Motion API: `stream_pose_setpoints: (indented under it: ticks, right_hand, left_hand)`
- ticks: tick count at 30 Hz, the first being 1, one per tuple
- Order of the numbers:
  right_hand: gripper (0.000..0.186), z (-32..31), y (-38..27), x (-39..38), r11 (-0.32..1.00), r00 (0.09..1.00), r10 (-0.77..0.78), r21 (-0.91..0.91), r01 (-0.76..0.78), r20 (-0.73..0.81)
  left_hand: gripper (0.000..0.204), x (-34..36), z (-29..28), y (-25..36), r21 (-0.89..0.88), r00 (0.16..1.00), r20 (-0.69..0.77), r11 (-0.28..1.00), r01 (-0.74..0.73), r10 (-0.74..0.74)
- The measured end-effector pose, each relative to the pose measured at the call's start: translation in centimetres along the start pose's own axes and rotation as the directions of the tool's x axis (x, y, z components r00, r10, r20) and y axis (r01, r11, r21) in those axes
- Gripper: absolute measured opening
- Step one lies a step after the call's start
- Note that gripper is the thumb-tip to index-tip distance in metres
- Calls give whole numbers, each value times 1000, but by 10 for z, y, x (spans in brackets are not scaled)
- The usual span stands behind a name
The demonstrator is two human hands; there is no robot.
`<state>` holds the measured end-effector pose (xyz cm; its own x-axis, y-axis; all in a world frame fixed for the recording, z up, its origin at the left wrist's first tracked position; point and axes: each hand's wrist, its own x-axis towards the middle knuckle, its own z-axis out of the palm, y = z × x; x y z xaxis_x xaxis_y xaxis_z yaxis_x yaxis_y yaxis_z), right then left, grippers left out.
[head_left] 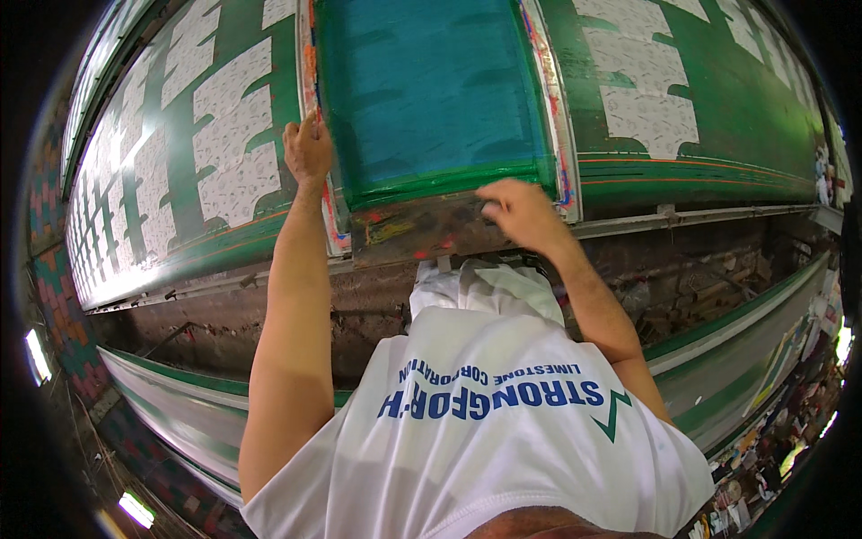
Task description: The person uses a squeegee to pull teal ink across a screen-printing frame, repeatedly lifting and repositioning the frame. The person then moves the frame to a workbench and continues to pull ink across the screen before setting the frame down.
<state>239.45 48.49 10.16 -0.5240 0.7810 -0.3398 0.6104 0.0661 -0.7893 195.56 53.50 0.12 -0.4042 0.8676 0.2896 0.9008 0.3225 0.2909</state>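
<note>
My left hand (308, 151) clasps the left side of the blue screen (435, 99), which stretches away from me, while my right hand (523, 212), grip too blurred to tell, is by its near-right corner

floor: red and green tiles (56, 301), left | furniture: long green table (750, 112) ahead, second long table (718, 395) behind, grimy brown gap (211, 346) between | right: jumbled clutter (741, 503) | light: bright strip (136, 509) lower left, glare on the long green table

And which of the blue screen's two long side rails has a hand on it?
The left rail: the left hand is on it. The right rail has none; the right hand is over the dark stained board.
</note>
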Motion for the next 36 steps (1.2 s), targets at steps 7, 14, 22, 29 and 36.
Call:
stream_pose_setpoints:
  ticks: [7,14,22,29,36]
  right_hand:
    - [53,-80,104,53,972,781,113,-93,-214,-614]
    - [78,-75,121,71,934,830,150,-198,-297,-538]
    - [64,-85,99,62,960,767,31,-195,-202,-641]
    - [66,-132,86,45,971,756,-24,-194,-138,-654]
    - [64,-262,184,19,967,738,-17,-200,-160,-674]
  left_hand:
    - [32,1,-3,3,-3,1000,8,1000,-13,13]
    - [33,1,-5,7,-4,999,-36,999,-35,34]
    - [36,2,11,-21,-68,999,-23,997,-36,35]
    - [36,16,-1,4,-113,999,1,993,-36,36]
    - [36,29,37,159,-144,992,-62,983,-116,108]
